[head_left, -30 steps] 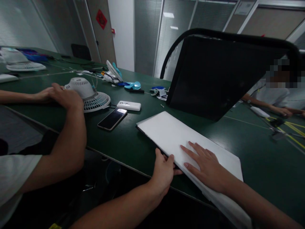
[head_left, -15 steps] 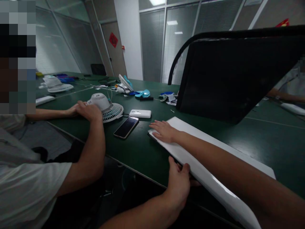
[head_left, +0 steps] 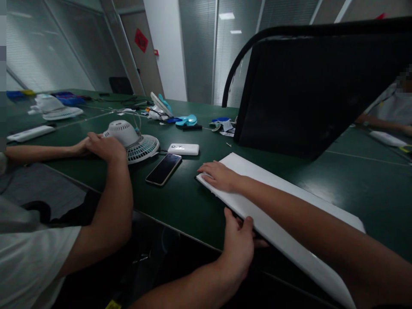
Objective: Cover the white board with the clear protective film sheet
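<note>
A long flat board [head_left: 289, 193] with a white covering and a dark edge lies slantwise at the green table's front, its near side reaching past the table edge. My right hand [head_left: 220, 176] rests flat on its far left corner, fingers stretched out. Below it, my left hand [head_left: 238, 234] grips the board's near edge, some fingers passing underneath, where they are partly hidden. My right forearm crosses over the white surface.
Left of the board lie a phone [head_left: 164, 169] and a white power bank [head_left: 183, 149]. A co-worker's hands [head_left: 103, 146] hold a white fan [head_left: 141, 148]. A large black panel [head_left: 309, 94] stands behind the board. Blue fan blades [head_left: 186, 120] and scraps lie farther back.
The white covering along the near edge lies flatter, where it bulged before. Both hands keep nearly the same places on the board. The whole view has shifted slightly.
</note>
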The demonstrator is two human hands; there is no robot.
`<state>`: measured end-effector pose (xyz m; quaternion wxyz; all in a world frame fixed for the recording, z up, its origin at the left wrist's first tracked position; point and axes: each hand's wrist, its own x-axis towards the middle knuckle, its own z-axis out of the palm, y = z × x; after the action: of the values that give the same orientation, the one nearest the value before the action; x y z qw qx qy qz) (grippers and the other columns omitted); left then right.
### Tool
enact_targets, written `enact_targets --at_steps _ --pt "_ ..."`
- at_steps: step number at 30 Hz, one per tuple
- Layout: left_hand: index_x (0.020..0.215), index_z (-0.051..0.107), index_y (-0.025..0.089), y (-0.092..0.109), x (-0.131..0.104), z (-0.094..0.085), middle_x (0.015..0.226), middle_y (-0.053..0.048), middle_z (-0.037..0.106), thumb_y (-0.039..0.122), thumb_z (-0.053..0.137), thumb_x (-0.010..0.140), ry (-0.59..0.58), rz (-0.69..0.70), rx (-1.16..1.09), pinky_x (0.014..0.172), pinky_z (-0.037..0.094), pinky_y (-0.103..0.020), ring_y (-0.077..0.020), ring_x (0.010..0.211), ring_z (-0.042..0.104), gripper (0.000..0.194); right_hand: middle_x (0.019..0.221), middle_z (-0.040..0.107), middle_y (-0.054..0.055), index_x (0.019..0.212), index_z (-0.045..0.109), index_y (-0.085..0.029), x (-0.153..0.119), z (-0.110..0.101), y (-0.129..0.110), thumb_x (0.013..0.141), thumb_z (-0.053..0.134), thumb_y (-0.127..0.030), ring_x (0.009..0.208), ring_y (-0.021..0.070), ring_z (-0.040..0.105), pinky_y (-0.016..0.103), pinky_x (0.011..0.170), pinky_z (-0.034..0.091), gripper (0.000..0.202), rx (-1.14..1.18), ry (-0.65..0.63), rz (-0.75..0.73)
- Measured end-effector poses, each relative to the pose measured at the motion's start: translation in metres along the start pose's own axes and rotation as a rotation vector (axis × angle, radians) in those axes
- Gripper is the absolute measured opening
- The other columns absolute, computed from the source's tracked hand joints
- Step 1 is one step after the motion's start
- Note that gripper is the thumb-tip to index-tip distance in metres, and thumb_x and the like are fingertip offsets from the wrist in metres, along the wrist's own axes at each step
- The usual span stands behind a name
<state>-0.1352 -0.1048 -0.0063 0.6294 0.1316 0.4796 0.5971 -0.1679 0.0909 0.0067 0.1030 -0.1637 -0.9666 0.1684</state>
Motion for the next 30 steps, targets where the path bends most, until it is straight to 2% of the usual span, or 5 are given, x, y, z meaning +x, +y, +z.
enact_targets --at_steps 4,12,18,25,30 --pt "0.138 0.034 0.023 0.003 -0.003 -0.002 0.104 -0.003 0.064 0.010 0.048 0.107 0.024 -0.007 0.070 0.053 0.064 -0.023 -0.0106 0.066 0.065 0.037 0.160 0.050 0.013 0.153 0.054 -0.020 -0.045 -0.022 -0.009 0.112 0.047 -0.044 0.156 0.0307 0.038 0.065 0.132 0.030 0.047 -0.068 0.085 0.065" --pt "0.138 0.043 0.022 0.002 0.011 0.021 0.117 -0.011 0.069 0.008 0.052 0.099 -0.173 -0.077 0.240 0.047 0.062 -0.027 -0.0125 0.061 0.066 0.043 0.164 0.048 0.009 0.155 0.051 -0.030 -0.226 -0.042 -0.062 0.112 0.043 -0.043 0.156 0.0345 0.039 0.079 0.119 0.043 0.046 -0.320 0.193 0.122" --pt "0.135 0.058 0.016 -0.031 0.033 0.088 0.124 -0.017 0.075 0.014 0.076 0.084 -0.321 -0.088 0.400 0.050 0.060 -0.027 -0.0285 0.083 0.078 0.054 0.167 0.041 0.017 0.170 0.026 -0.018 -0.316 -0.048 -0.095 0.109 0.039 -0.049 0.150 0.0390 0.047 0.069 0.099 0.061 0.069 -0.709 0.266 0.233" --pt "0.116 0.075 0.014 -0.078 0.054 0.174 0.118 -0.017 0.080 0.012 0.085 0.071 -0.367 -0.072 0.653 0.069 0.064 -0.036 -0.0372 0.099 0.079 0.046 0.174 0.029 0.008 0.173 0.012 -0.036 -0.414 -0.026 -0.037 0.108 0.030 -0.065 0.159 0.0382 0.031 0.074 0.114 0.051 0.074 -0.636 0.236 0.691" --pt "0.112 0.078 0.012 -0.104 0.066 0.222 0.127 -0.022 0.078 0.018 0.090 0.072 -0.355 -0.023 0.740 0.096 0.061 -0.038 -0.0396 0.123 0.073 0.042 0.176 0.023 0.003 0.172 0.023 -0.031 -0.455 -0.029 -0.016 0.100 0.018 -0.080 0.163 0.0346 0.023 0.073 0.125 0.037 0.088 -0.488 0.165 1.028"
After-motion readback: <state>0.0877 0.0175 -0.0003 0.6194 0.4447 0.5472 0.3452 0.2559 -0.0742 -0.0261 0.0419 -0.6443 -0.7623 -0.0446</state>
